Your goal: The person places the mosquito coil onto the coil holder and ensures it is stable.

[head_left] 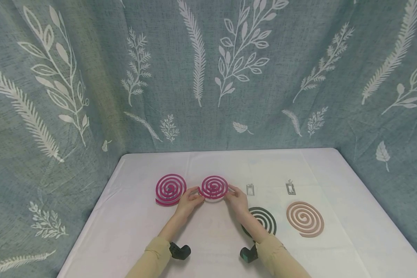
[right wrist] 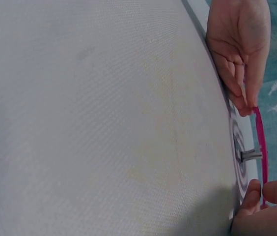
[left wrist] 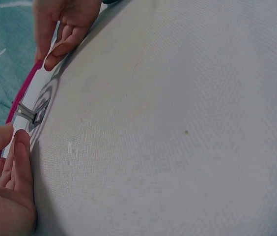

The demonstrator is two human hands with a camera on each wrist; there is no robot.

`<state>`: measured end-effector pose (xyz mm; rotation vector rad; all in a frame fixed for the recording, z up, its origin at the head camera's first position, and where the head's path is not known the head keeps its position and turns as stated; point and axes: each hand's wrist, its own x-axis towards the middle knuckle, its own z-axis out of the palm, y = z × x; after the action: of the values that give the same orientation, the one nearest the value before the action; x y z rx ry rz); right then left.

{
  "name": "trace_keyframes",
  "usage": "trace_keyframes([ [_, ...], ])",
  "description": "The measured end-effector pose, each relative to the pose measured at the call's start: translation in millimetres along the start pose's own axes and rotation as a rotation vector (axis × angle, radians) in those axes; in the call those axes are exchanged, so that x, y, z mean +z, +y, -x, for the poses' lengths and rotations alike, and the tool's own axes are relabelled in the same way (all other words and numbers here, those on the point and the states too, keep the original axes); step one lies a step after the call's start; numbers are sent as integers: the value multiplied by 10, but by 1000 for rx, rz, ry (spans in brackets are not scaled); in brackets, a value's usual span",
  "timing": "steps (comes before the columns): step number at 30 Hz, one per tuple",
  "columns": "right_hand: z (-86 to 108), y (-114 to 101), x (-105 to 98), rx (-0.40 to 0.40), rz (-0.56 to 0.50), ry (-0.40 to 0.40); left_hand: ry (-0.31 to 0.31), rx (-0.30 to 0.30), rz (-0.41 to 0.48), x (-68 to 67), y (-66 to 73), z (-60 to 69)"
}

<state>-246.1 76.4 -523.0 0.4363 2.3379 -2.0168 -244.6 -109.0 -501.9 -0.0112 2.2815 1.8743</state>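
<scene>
A magenta spiral coil (head_left: 214,187) is held by its edges between both hands, raised above the table on a small metal stand (left wrist: 26,113). My left hand (head_left: 189,202) pinches its left edge with thumb and fingers. On the opposite edge, my right hand (head_left: 237,200) pinches the coil. Both wrist views show the coil edge-on, with the stand (right wrist: 250,155) under its middle and the stand's base at the cloth. In the left wrist view the left hand (left wrist: 10,182) is at the lower left; in the right wrist view the right hand (right wrist: 271,211) is at the lower right.
Another magenta coil (head_left: 171,189) is left of the left hand. To the right are a dark green coil (head_left: 272,221), partly under the right forearm, a brown coil (head_left: 305,219) and two small metal stands (head_left: 250,189) (head_left: 290,188). A patterned curtain (head_left: 208,77) surrounds the white table (head_left: 215,239).
</scene>
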Motion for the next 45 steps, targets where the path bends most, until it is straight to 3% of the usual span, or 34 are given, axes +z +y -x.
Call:
trace_keyframes([
  [6,-1,6,4,8,10,-3,19,-11,-11,5,-162,-103],
  [19,2,-20,5,21,14,2,25,-23,-5,15,-161,-112],
  [22,1,-14,5,18,12,3,14,-22,9,12,-104,-78],
  [28,-6,-2,11,14,17,9,7,1,-1,-1,140,106],
  [32,-15,0,21,21,11,14,8,6,-1,6,185,146],
  [41,-19,6,22,24,5,19,22,-5,4,0,-106,-72],
  [45,-18,10,18,21,3,13,24,1,-10,-2,-159,-96],
])
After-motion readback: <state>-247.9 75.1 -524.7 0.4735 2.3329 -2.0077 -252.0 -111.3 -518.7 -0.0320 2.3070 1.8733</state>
